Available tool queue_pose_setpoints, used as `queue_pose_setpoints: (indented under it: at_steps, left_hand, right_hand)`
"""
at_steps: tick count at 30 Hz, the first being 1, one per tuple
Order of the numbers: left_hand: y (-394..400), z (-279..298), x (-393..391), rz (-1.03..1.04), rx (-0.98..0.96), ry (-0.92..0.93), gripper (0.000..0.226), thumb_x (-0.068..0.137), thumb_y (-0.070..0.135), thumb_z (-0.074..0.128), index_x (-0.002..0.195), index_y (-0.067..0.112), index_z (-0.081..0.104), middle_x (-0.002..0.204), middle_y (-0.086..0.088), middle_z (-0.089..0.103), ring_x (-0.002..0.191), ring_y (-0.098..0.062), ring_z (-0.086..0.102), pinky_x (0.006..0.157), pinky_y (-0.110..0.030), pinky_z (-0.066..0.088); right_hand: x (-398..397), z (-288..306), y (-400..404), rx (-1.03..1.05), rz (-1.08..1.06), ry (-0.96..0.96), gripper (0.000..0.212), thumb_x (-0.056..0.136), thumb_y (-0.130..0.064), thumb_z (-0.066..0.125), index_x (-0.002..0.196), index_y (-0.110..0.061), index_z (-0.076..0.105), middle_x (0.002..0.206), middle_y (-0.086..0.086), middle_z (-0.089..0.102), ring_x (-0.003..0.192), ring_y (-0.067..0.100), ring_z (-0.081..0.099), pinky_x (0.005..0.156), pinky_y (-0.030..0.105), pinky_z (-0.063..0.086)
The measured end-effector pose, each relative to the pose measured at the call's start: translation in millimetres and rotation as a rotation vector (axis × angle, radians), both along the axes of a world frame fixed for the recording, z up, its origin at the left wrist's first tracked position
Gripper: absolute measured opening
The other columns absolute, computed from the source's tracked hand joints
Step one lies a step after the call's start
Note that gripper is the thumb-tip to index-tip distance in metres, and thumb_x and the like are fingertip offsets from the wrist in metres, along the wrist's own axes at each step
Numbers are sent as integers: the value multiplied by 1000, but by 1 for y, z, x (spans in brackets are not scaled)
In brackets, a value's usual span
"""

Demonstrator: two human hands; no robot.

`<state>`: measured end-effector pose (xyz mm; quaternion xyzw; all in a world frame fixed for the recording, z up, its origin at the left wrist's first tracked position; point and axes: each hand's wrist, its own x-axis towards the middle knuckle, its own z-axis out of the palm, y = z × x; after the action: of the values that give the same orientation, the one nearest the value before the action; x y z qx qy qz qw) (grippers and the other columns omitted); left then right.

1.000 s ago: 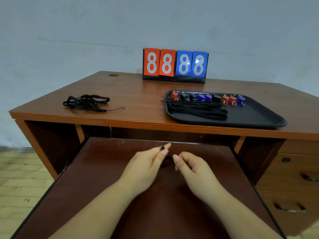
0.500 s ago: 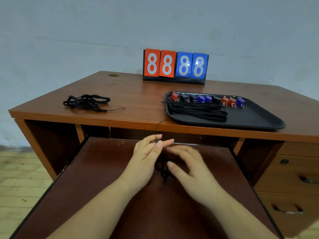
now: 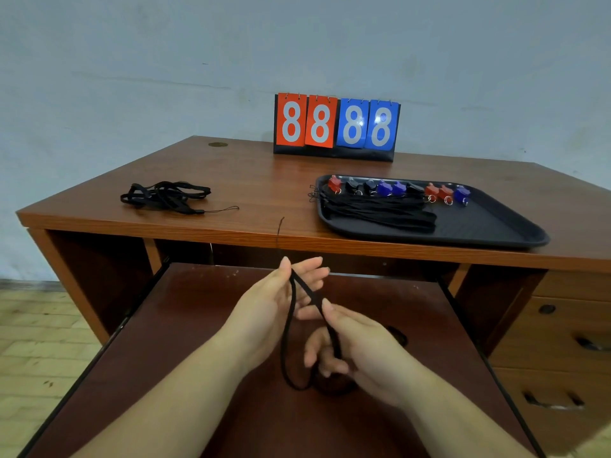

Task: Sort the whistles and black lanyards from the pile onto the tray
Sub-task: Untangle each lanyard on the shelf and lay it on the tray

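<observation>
A black lanyard [image 3: 287, 338] is stretched between both hands above the pull-out shelf. My left hand [image 3: 274, 299] pinches its upper end; a thin cord [image 3: 280, 228] sticks up from there. My right hand [image 3: 357, 345] grips the strap lower down, and a loop hangs below. On the desk at the right lies a black tray [image 3: 489, 226] with a row of red, black and blue whistles [image 3: 396, 190] along its far side and a bundle of black lanyards [image 3: 377, 211] in front of them. A pile of black lanyards [image 3: 165, 196] lies on the desk's left.
A flip scoreboard [image 3: 335, 125] reading 8888 stands at the desk's back edge, behind the tray. The dark pull-out shelf [image 3: 198, 325] extends under my hands. Desk drawers [image 3: 568, 342] are at the right. A tiled floor [image 3: 39, 342] is at the left.
My hands have lifted the lanyard off the shelf and drawn it out: the left hand rose with the upper end, the right hand slid down the strap.
</observation>
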<state>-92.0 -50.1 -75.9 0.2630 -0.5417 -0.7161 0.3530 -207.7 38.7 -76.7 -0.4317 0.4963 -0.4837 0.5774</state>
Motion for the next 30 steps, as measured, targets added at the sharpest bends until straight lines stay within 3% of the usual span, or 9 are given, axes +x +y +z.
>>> queue_pose_setpoints:
  at_steps: [2,6,9,13,16,18,22,26,30]
  left_hand:
    - [-3,-3,-3,-13,11,-35,47,97,39,19,101,28,65,97,12,74,109,-7,58,75,-18,51]
    - [4,-6,-3,-13,-67,-83,43,94,41,31,97,31,72,109,9,71,109,-4,61,93,-26,47]
    - [10,-7,-3,-29,-91,-90,39,96,37,32,104,26,69,112,8,70,111,-4,60,89,-22,50]
    - [15,-8,-2,-83,-130,-125,41,84,47,39,102,32,72,114,10,69,110,-9,61,93,-32,48]
    - [17,-6,-3,-75,-83,-118,42,87,46,39,103,26,72,102,1,70,80,-14,63,74,-28,48]
    - [14,-2,-3,-17,22,-44,42,95,40,33,103,22,70,98,-6,70,74,-13,62,76,-27,46]
    - [0,7,4,110,336,314,43,100,36,26,104,18,64,102,-3,73,103,-18,64,91,-34,45]
    - [-8,14,17,246,498,550,37,100,32,33,97,11,63,51,5,55,49,-8,58,64,-31,57]
    - [-11,6,21,277,90,27,40,100,31,33,89,10,66,46,7,24,39,-6,24,49,-24,32]
  right_hand:
    - [3,1,1,-6,75,20,40,92,-40,41,106,-7,59,57,6,60,40,8,34,55,23,39]
    - [5,-2,0,-60,75,117,38,76,-42,56,92,-8,59,53,-7,45,48,2,41,59,20,37]
    - [5,-7,-2,-72,-2,159,21,83,-33,64,69,-18,58,57,-7,44,53,6,39,59,21,38]
    - [1,-8,-4,-86,-107,160,13,89,-19,59,78,-20,66,69,-6,57,66,7,50,62,21,42]
    - [-1,-3,-4,-60,-138,48,18,93,-15,52,86,-15,68,73,-1,64,72,13,57,68,25,46]
    - [-3,1,-4,-27,-139,-86,22,96,-14,45,86,-11,65,65,3,64,64,15,60,65,26,50]
    - [-10,5,-4,0,-137,-196,30,98,-26,39,75,-11,51,47,1,41,39,13,38,48,26,44]
    - [-24,12,-2,63,-134,-320,37,99,-29,36,67,-15,47,46,-5,27,37,8,25,45,22,37]
    - [-39,12,-3,113,-236,-527,39,97,-31,39,62,-17,50,45,-8,26,35,6,25,44,20,34]
